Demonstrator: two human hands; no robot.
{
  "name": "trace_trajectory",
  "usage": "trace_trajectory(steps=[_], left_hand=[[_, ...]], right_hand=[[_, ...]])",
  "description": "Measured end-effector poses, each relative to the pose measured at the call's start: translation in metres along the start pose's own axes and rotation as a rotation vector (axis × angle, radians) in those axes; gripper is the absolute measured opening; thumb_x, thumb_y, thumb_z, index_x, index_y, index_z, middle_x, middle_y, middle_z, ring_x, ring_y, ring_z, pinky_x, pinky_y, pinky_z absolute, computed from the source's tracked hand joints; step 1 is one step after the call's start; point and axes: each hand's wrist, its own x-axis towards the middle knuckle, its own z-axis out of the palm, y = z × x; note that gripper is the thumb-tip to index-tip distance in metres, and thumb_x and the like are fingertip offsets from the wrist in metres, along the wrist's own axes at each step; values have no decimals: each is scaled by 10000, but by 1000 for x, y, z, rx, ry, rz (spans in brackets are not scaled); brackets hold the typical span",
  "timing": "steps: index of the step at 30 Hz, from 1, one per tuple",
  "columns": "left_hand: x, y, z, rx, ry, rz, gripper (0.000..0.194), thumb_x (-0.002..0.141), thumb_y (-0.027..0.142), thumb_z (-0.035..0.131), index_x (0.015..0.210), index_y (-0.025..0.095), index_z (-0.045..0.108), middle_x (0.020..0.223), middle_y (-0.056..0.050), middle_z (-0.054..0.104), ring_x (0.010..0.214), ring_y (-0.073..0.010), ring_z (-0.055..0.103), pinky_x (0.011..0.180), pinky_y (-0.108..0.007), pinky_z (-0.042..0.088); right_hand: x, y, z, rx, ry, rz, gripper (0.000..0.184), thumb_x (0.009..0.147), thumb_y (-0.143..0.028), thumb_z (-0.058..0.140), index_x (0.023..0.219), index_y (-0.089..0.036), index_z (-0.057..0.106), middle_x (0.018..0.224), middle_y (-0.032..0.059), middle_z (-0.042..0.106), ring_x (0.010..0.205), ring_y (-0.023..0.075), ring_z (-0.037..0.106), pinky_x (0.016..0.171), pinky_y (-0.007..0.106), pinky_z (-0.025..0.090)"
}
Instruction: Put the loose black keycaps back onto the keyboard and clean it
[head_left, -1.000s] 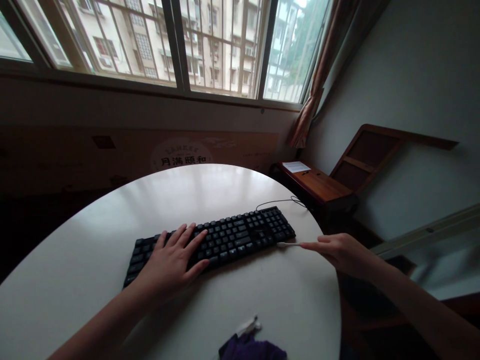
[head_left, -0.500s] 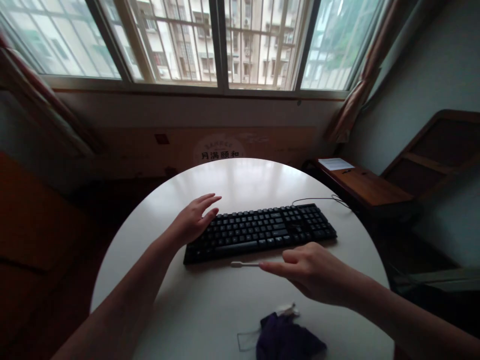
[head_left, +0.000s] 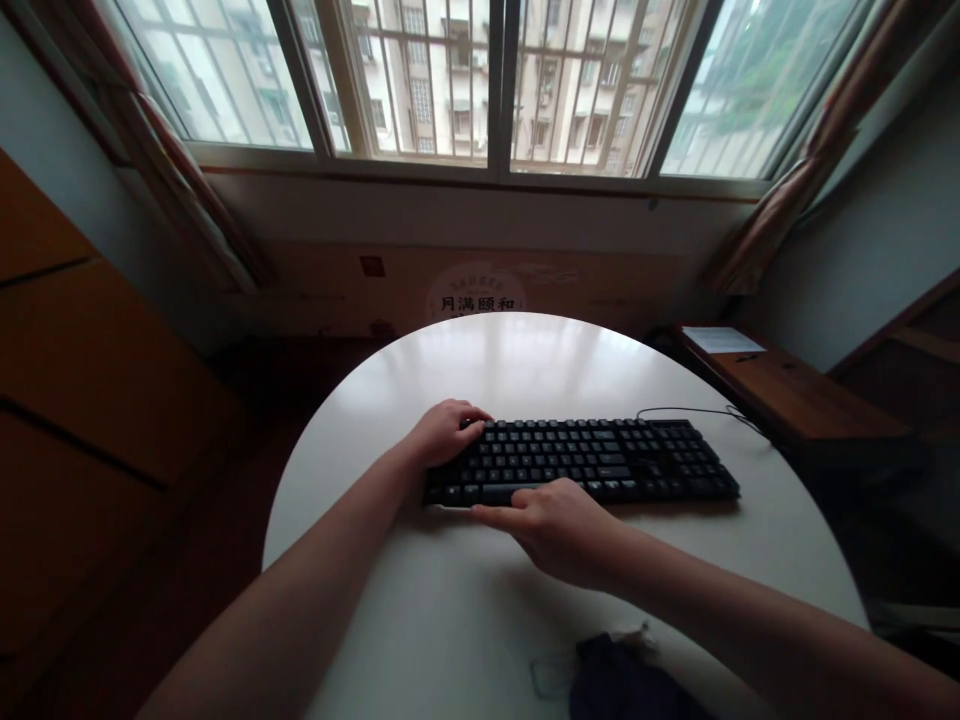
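A black keyboard (head_left: 559, 460) lies across the white round table. My left hand (head_left: 442, 432) is closed round the keyboard's left end, its fingers at the back edge and its thumb over the keys. In front of the keyboard, my right hand (head_left: 562, 530) pinches a thin white swab (head_left: 450, 509), with the index finger stretched along it. The swab's tip points left, close to the keyboard's front left corner; whether it touches there I cannot tell.
Near me on the table (head_left: 420, 620) lie a dark purple cloth (head_left: 622, 680) and a small clear rectangular piece (head_left: 550, 677). The keyboard's cable (head_left: 682, 409) runs off to the right. A wooden chair (head_left: 817, 400) with a paper (head_left: 724, 340) stands beyond.
My left hand has come down and closed on the keyboard's left end. My right hand has moved left with the swab. The keyboard lies straighter, and the view has shifted left.
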Motion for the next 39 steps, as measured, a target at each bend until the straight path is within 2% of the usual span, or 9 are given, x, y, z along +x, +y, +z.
trace_trajectory(steps=[4, 8, 18, 21, 23, 26, 32, 34, 39], left_hand=[[1, -2, -2, -27, -11, 2, 319, 862, 287, 517, 1034, 219, 777, 982, -60, 737, 941, -233, 656, 886, -354, 495], [1, -2, -3, -66, -8, 1, 343, 857, 324, 504, 1037, 228, 779, 979, -51, 736, 921, -221, 662, 889, -343, 500], [6, -3, -7, -43, -42, -16, 412, 889, 431, 464, 1063, 222, 774, 997, -52, 727, 922, -223, 666, 892, -333, 513], [7, -5, -8, -39, -47, -19, 428, 895, 451, 464, 1077, 212, 769, 1020, -58, 725, 942, -225, 666, 907, -328, 512], [7, -6, -9, -36, -52, -29, 432, 895, 467, 463, 1074, 222, 769, 1028, -54, 725, 952, -225, 667, 912, -322, 511], [7, -5, -10, -37, -56, -50, 430, 893, 487, 466, 1062, 236, 772, 1035, -51, 728, 970, -232, 666, 917, -321, 510], [7, -3, -12, -23, -45, -52, 446, 885, 510, 458, 1056, 249, 778, 1024, -50, 737, 953, -237, 671, 900, -320, 516], [7, -5, -12, -17, -39, -51, 451, 880, 519, 459, 1049, 253, 781, 1022, -48, 738, 950, -237, 673, 893, -311, 518], [8, -8, -9, -10, -33, -47, 460, 885, 541, 466, 1062, 256, 780, 1013, -46, 739, 924, -236, 677, 876, -305, 517]], right_hand=[[-35, 25, -5, 8, -14, 48, 426, 981, -193, 439, 1333, -379, 590, 723, -25, 619, 520, 62, 419, 532, 240, 178], [-89, 60, -16, -13, -34, 98, 469, 970, -141, 422, 1355, -346, 594, 720, -14, 616, 537, 61, 459, 541, 216, 244], [-276, 157, -46, -47, -44, 380, 490, 961, -129, 413, 1380, -312, 589, 755, 27, 630, 606, 73, 572, 605, 183, 431], [-334, 175, -61, -97, -19, 494, 468, 954, -152, 445, 1387, -247, 595, 760, 75, 632, 572, 76, 561, 563, 222, 404], [-357, 176, -70, -127, 15, 547, 458, 954, -182, 477, 1398, -219, 584, 758, 93, 629, 542, 73, 554, 527, 244, 370], [-351, 158, -77, -166, 45, 536, 481, 957, -175, 471, 1429, -236, 546, 761, 84, 617, 557, 80, 557, 540, 248, 372], [-245, 102, -62, -236, 21, 256, 501, 958, -121, 438, 1406, -311, 557, 661, -11, 546, 514, 58, 457, 531, 184, 327], [-216, 98, -58, -223, 66, 345, 471, 982, -149, 410, 1405, -295, 559, 712, 3, 607, 553, 68, 518, 553, 175, 354], [-167, 109, -58, -149, 163, 813, 411, 1012, -253, 386, 1369, -270, 589, 1013, 64, 729, 820, 150, 680, 698, 214, 453]])
